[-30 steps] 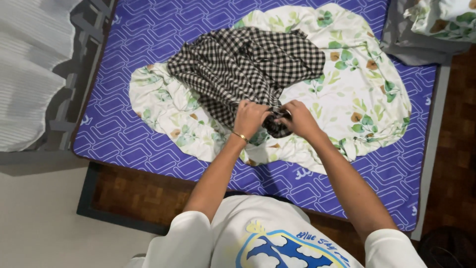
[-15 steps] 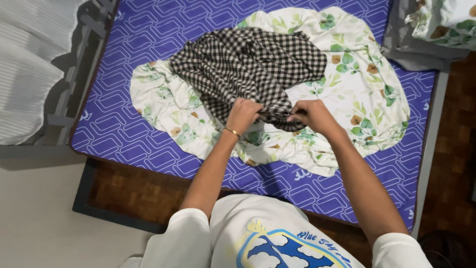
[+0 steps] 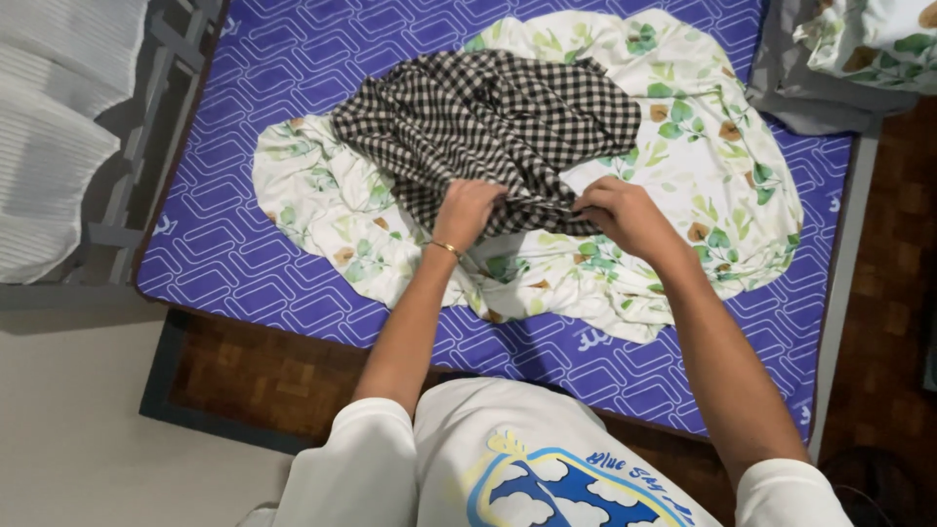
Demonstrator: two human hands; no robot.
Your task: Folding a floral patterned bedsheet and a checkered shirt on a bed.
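Note:
A black-and-white checked cloth lies crumpled on top of a white sheet with a green and brown leaf print, both spread over a blue patterned mattress. My left hand, with a thin gold bracelet at the wrist, grips the near edge of the checked cloth. My right hand pinches the same edge a short way to the right. The strip of cloth between the two hands is pulled taut.
A grey bed frame and pale ribbed fabric are at the left. A leaf-print pillow rests on grey cloth at the top right. Brown parquet floor runs along the mattress's near edge.
My two hands have moved apart along the checked cloth's near edge, stretching it between them; a second ago they were bunched together on it.

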